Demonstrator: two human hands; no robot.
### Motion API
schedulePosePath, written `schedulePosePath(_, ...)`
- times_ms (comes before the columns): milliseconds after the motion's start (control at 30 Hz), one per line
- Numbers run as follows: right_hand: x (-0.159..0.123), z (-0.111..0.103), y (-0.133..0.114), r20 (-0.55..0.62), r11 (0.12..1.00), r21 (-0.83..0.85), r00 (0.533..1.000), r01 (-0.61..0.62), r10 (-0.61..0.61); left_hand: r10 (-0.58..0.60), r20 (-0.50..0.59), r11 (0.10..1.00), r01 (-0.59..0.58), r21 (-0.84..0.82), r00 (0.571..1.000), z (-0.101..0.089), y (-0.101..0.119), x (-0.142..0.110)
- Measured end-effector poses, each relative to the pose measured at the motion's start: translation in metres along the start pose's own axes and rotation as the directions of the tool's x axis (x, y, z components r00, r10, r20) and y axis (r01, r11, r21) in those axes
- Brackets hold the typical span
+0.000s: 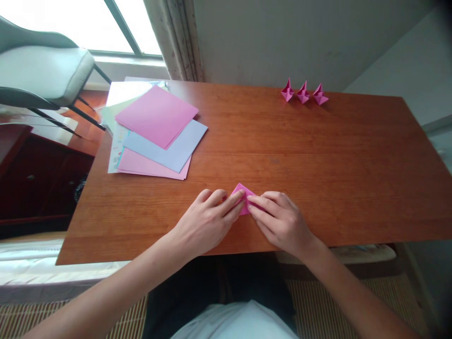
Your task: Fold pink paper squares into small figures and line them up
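A small folded piece of pink origami paper (241,188) lies on the wooden table near its front edge. My left hand (215,216) rests on its left side, fingertips pressed on the paper. From the right, my right hand (278,216) presses its fingers on the same piece, close to the left fingertips. Both hands have their fingers held together, and they cover much of the paper; the thumbs are mostly hidden. At the table's far edge stand three pink folded paper figures (302,92) in a row, each with an upright point.
On the left of the table (318,160) lies a pile of paper: pink sheets (157,115) on top, a pale blue sheet (190,141) and light pink sheets (151,165) beneath. A grey chair (45,70) stands beyond the left edge, by the window.
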State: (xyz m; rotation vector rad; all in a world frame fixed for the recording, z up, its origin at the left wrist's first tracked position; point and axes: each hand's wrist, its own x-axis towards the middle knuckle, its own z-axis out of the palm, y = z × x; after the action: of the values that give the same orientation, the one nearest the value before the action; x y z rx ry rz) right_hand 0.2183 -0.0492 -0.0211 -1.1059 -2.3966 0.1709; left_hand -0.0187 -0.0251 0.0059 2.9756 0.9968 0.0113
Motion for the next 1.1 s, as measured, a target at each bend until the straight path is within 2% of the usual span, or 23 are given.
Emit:
schedulePosePath(233,-0.002,0.001,0.000,0.010,1.000,0.022,1.000,-0.016,0.016,0.048,0.013,0.999,-0.048,0.016,0.999,0.003,-0.003,-0.002)
schedulePosePath(333,0.001,-0.001,0.001,-0.007,0.992,0.116,0.999,-0.050,0.052,0.050,0.018,0.999,-0.050,0.018,0.999,0.003,-0.003,-0.002)
schedulePosePath(400,0.009,-0.005,0.005,-0.029,0.967,0.231,0.992,-0.110,0.119,0.055,0.020,0.998,-0.055,0.020,0.998,0.003,-0.003,-0.002)
schedulePosePath(467,0.024,-0.010,0.012,-0.017,0.920,0.315,0.968,-0.232,0.249,0.059,0.021,0.998,-0.059,0.027,0.998,0.002,-0.003,-0.002)
schedulePosePath(500,0.034,-0.012,0.016,0.027,0.898,0.323,0.951,-0.300,0.308,0.060,0.021,0.998,-0.061,0.032,0.998,0.002,-0.003,-0.002)
schedulePosePath(533,0.044,-0.013,0.020,0.073,0.878,0.312,0.931,-0.362,0.358,0.062,0.020,0.997,-0.062,0.037,0.998,0.002,-0.003,-0.002)
schedulePosePath(600,0.064,-0.015,0.029,0.245,0.875,0.233,0.897,-0.424,0.369,0.061,0.016,0.997,-0.061,0.048,0.998,0.002,-0.003,-0.002)
schedulePosePath(733,0.092,-0.014,0.038,0.435,0.892,0.105,0.827,-0.441,0.357,0.054,0.022,0.997,-0.055,0.057,0.998,0.002,-0.003,-0.002)
schedulePosePath(867,0.103,-0.013,0.038,0.482,0.879,0.001,0.771,-0.476,0.417,0.059,0.030,0.997,-0.061,0.046,0.998,0.002,-0.002,-0.002)
schedulePosePath(1100,0.111,-0.011,0.039,0.465,0.872,-0.030,0.766,-0.489,0.445,0.056,0.048,0.997,-0.058,0.047,0.997,0.001,-0.001,-0.001)
